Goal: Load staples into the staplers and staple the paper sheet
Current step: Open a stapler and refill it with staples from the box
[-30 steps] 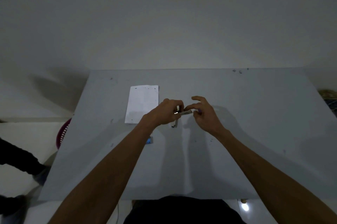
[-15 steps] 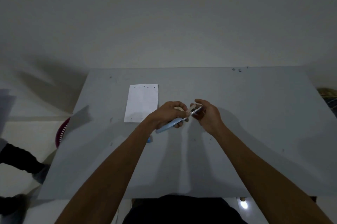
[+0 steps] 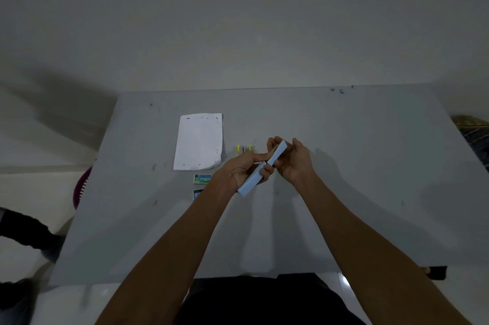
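Note:
A light blue stapler [image 3: 264,168] is held above the grey table [image 3: 344,192], slanting from lower left to upper right. My left hand [image 3: 244,170] grips its lower half, fingers curled round the body. My right hand [image 3: 295,159] holds the upper end, fingers wrapped behind it. A white paper sheet [image 3: 199,141] lies flat to the left of the hands. Just below the sheet sits a small green and blue staple box [image 3: 202,178], and a second blue box [image 3: 197,194] shows partly beside my left forearm. A small yellow and black stapler [image 3: 244,148] lies behind my left hand.
A purple basket [image 3: 80,188] sits on the floor off the table's left edge. A person's dark sleeve [image 3: 23,227] shows at the far left. A wall rises behind the table's far edge.
The hands have lifted and the blue stapler has gone from opened, with its metal rail showing, to both halves together in line. The staple boxes and the yellow stapler have come into view.

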A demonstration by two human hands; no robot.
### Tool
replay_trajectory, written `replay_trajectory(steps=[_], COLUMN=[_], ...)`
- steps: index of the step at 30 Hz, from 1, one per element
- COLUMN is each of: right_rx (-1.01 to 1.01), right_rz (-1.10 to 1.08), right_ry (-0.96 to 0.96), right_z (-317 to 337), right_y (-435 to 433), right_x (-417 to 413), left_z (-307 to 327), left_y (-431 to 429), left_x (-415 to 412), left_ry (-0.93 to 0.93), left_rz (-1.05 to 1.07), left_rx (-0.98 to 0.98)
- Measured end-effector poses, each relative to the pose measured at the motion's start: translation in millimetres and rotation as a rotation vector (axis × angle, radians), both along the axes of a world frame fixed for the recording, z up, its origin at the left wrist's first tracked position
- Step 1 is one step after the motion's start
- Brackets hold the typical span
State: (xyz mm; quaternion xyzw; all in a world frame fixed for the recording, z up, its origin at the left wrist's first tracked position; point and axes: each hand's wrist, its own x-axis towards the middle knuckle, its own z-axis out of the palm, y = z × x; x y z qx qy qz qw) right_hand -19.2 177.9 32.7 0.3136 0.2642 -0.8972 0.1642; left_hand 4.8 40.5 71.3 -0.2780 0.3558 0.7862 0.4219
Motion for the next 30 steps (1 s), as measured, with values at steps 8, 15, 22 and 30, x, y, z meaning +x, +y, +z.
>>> replay_trajectory(steps=[8,15,22,30], right_rx=[1.736,1.921,2.048,1.020], right_rz=[0.968,1.214,1.248,0.566], right_ry=[0.215,0.342,0.436,0.223], right_z=[-28.9,-47.2,-60.7,-22.6], right_y=[24.9,26.8,31.0,4.1], right_x=[-1.0,27.2,39.2,17.0], left_z=[-16.4,-41.3,-48.9,-59.6], left_y=[-8.6,-15.6,-20.5,-17.5], left_x=[9.6,31.4,37.4,35.6], left_ry=[0.645,1.117,1.235,1.295], left_rz=[-0.265,-0.352,-0.401,-0.413], left_rx=[-0.732,-1.221,-1.274,-1.264])
